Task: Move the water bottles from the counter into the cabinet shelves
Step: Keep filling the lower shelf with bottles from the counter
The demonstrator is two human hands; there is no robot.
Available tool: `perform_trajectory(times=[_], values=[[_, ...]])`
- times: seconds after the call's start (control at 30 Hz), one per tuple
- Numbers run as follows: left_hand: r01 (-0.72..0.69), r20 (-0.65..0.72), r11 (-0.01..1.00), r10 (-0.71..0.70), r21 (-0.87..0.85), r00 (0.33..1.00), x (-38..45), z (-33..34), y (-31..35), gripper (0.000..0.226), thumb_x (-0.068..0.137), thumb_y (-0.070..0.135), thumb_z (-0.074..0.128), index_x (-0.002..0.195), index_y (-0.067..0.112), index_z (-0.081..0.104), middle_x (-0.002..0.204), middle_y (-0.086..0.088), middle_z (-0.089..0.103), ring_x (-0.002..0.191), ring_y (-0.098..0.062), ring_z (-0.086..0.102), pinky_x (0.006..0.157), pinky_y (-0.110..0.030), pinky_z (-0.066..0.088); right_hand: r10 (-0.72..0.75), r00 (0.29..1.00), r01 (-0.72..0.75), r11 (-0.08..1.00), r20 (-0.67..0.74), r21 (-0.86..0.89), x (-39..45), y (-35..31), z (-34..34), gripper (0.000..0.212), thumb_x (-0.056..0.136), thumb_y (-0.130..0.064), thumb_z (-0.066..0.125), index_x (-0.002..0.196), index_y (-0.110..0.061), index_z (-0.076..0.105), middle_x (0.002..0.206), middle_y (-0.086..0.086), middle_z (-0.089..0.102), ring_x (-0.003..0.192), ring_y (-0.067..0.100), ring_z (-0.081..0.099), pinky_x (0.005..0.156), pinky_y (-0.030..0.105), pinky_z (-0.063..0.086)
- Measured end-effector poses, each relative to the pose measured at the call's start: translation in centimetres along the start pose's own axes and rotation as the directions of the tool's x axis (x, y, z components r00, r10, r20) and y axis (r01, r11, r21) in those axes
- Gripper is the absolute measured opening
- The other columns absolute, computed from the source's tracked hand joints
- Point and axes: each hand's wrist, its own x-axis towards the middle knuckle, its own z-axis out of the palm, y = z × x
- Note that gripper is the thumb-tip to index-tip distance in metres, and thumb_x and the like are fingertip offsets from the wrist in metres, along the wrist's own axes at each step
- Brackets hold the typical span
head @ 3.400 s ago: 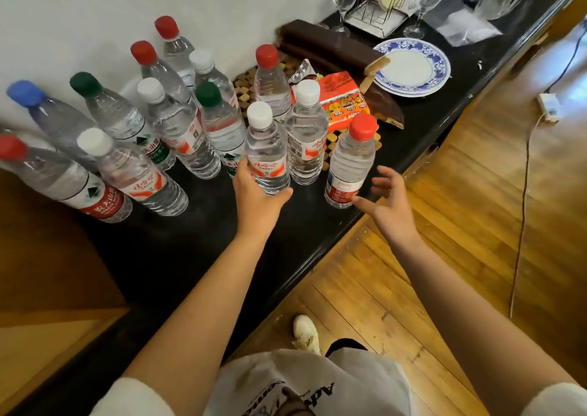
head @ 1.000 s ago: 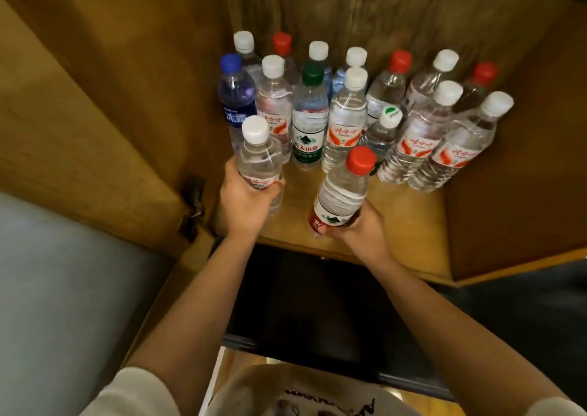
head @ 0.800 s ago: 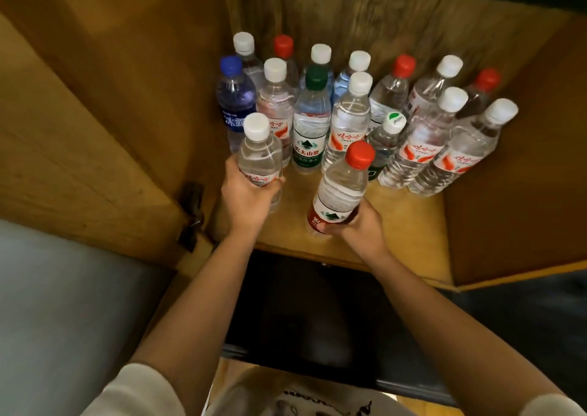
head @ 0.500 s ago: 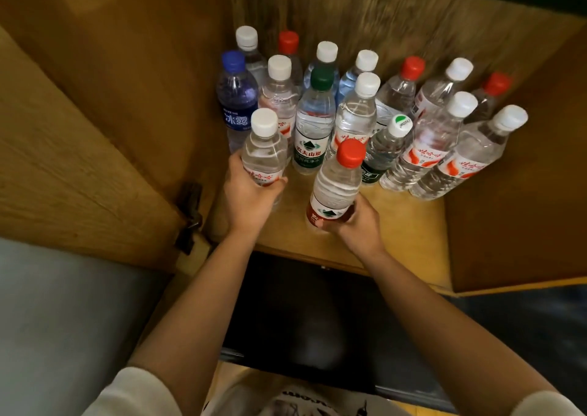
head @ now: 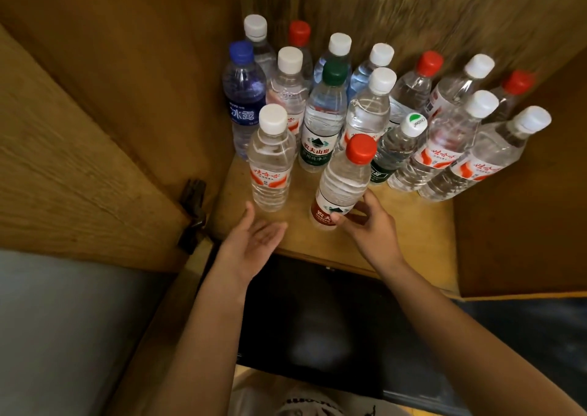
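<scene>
Bottles [head: 368,110] crowd shelf [head: 409,234] behind red-capped bottle [head: 344,183].

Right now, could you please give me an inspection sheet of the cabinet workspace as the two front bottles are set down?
Surface: wooden cabinet shelf, front right part bare.
Job's things: white-capped bottle upright at front left; red-capped bottle tilted beside it; group of bottles standing behind, towards the back wall.
Clutter: nothing seen.
Grippers: left hand open, palm up, apart from the white-capped bottle; right hand gripping the red-capped bottle near its base.
Cables: nothing seen.
Surroundings: open cabinet door with dark hinge at left; black counter below the shelf.
</scene>
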Motion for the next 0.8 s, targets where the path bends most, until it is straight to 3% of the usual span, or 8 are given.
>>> perform_trajectory(times=[0.07, 0.17, 0.37, 0.47, 0.53, 0.7, 0.8], values=[[0.109, 0.109, 0.968, -0.086, -0.225, 0.990, 0.7, 0.5, 0.2, 0.069, 0.088, 0.038, 0.057, 0.136, -0.005, 0.030, 0.134, -0.031, 0.041, 0.129, -0.040, 0.039, 0.104, -0.046, 0.039, -0.008, 1.000, 0.008, 1.000, -0.014, 0.007, 0.4, -0.4, 0.3, 0.067, 0.074, -0.017, 0.075, 0.133, -0.016, 0.044, 0.116, -0.011, 0.058, 0.089, -0.020, 0.051, 0.077, 0.001, 0.043], [0.154, 0.148, 0.928, -0.109, -0.338, 0.983, 1.4, 1.6, 0.8, 0.071, 0.087, 0.036, 0.060, 0.137, -0.005, 0.030, 0.142, -0.031, 0.035, 0.131, -0.040, 0.037, 0.102, -0.045, 0.041, -0.016, 1.000, 0.016, 1.000, -0.012, -0.008, 1.0, -0.9, 1.1, 0.066, 0.074, -0.014, 0.076, 0.132, -0.015, 0.045, 0.112, -0.012, 0.057, 0.084, -0.023, 0.050, 0.071, -0.004, 0.039], [0.215, 0.053, 0.935, -0.209, -0.281, 0.977, 1.2, 3.4, 2.6, 0.057, 0.081, 0.024, 0.067, 0.125, -0.003, 0.044, 0.121, -0.026, 0.052, 0.112, -0.037, 0.052, 0.089, -0.036, 0.050, -0.018, 1.000, 0.018, 1.000, 0.015, -0.007, 2.3, -2.4, 2.8, 0.064, 0.073, -0.013, 0.076, 0.130, -0.013, 0.045, 0.115, -0.003, 0.061, 0.098, 0.001, 0.055, 0.074, -0.004, 0.040], [0.187, 0.038, 0.950, -0.183, -0.249, 0.982, 1.3, 3.9, 3.1, 0.056, 0.081, 0.026, 0.068, 0.126, 0.000, 0.046, 0.124, -0.021, 0.054, 0.110, -0.034, 0.055, 0.083, -0.035, 0.051, -0.024, 1.000, 0.024, 0.999, 0.015, -0.022, 3.0, -3.1, 3.7, 0.064, 0.073, -0.012, 0.076, 0.129, -0.012, 0.045, 0.119, 0.004, 0.063, 0.097, 0.003, 0.055, 0.073, -0.003, 0.041], [0.141, 0.012, 0.963, -0.142, -0.231, 0.990, 1.6, 4.1, 3.5, 0.058, 0.080, 0.029, 0.068, 0.127, 0.003, 0.046, 0.127, -0.017, 0.053, 0.110, -0.032, 0.056, 0.079, -0.033, 0.052, -0.025, 1.000, 0.025, 0.999, 0.019, -0.026, 3.4, -3.5, 4.3, 0.066, 0.072, -0.012, 0.076, 0.130, -0.012, 0.044, 0.119, 0.006, 0.064, 0.097, 0.005, 0.057, 0.076, 0.003, 0.044], [0.013, -0.054, 0.991, -0.020, -0.133, 0.998, 2.1, 4.7, 4.3, 0.053, 0.083, 0.040, 0.063, 0.124, 0.009, 0.052, 0.125, -0.009, 0.058, 0.110, -0.023, 0.058, 0.073, -0.029, 0.049, -0.028, 0.999, 0.030, 0.997, 0.025, -0.072, 4.7, -4.3, 6.0, 0.067, 0.073, -0.011, 0.075, 0.132, -0.013, 0.042, 0.120, 0.007, 0.064, 0.108, 0.020, 0.062, 0.094, 0.034, 0.050], [-0.028, -0.073, 0.998, 0.024, -0.057, 0.997, 2.1, 4.8, 4.8, 0.044, 0.085, 0.042, 0.060, 0.114, 0.010, 0.056, 0.114, -0.006, 0.060, 0.100, -0.018, 0.059, 0.071, -0.025, 0.043, -0.019, 1.000, 0.020, 0.998, 0.023, -0.056, 5.3, -4.8, 7.2, 0.071, 0.073, -0.011, 0.076, 0.133, -0.013, 0.040, 0.122, 0.008, 0.062, 0.110, 0.022, 0.061, 0.096, 0.038, 0.049]])
